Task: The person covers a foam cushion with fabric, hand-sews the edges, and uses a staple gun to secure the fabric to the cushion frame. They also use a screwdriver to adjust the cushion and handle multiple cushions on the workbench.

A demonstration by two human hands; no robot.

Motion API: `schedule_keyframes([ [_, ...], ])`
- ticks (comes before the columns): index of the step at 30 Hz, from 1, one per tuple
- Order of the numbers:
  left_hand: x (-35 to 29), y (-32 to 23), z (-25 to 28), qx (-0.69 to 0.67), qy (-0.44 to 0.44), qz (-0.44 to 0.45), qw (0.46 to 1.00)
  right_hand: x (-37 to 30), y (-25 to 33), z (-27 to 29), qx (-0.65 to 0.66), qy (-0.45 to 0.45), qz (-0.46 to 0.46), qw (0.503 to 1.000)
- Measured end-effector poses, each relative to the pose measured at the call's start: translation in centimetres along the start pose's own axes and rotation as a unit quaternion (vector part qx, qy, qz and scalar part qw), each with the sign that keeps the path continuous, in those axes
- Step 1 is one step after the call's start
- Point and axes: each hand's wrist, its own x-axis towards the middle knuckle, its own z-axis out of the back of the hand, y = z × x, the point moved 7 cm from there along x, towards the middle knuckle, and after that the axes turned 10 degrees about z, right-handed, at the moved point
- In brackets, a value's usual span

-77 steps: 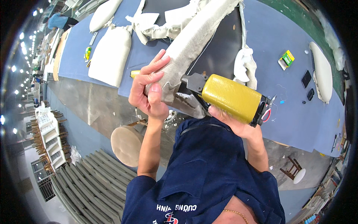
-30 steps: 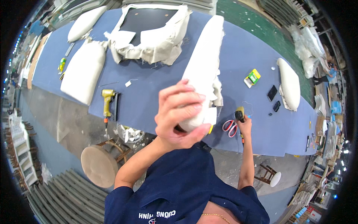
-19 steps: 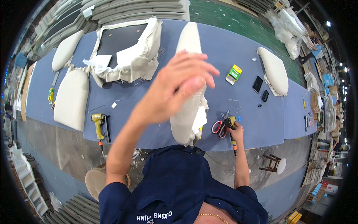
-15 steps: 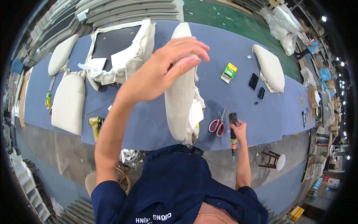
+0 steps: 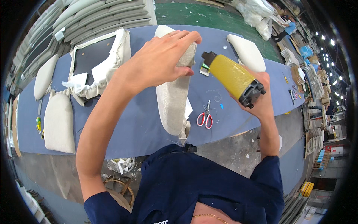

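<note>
A padded seat cushion (image 5: 169,100) in beige fabric stands on its edge on the table in front of me, with loose fabric along its right side. My left hand (image 5: 164,61) is closed over its upper part, fingers across the top and thumb on the right face. To the right of the cushion, raised above the table, is a yellow staple gun (image 5: 233,76) with a black nose and black end cap. My right hand (image 5: 263,100) grips it, its fingers mostly hidden behind the body. Red-and-white-handled scissors (image 5: 205,118) lie on the table between the cushion and my right forearm.
Other beige cushions lie left (image 5: 59,123) and far right (image 5: 248,52) on the blue-covered table (image 5: 130,138). A partly covered black panel (image 5: 91,56) rests at back left. A small green box (image 5: 204,70) is half hidden behind the gun. Stacked panels (image 5: 108,16) stand beyond.
My right hand has lifted the staple gun from near the table's front edge, up and toward the cushion. My left hand stays on the cushion. The whole view has shifted, moving the table leftward.
</note>
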Motion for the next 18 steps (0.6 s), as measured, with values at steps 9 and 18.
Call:
schedule_keyframes([
  [9, 0.1, -0.1, -0.4, -0.023, 0.007, 0.023, 0.999, 1.8, 1.6, -0.8, 0.065, 0.096, 0.019, 0.993],
  [18, 0.4, -0.9, -1.1, -0.032, -0.001, -0.013, 0.999, 1.4, 2.1, -0.9, -0.030, 0.142, -0.011, 0.989],
])
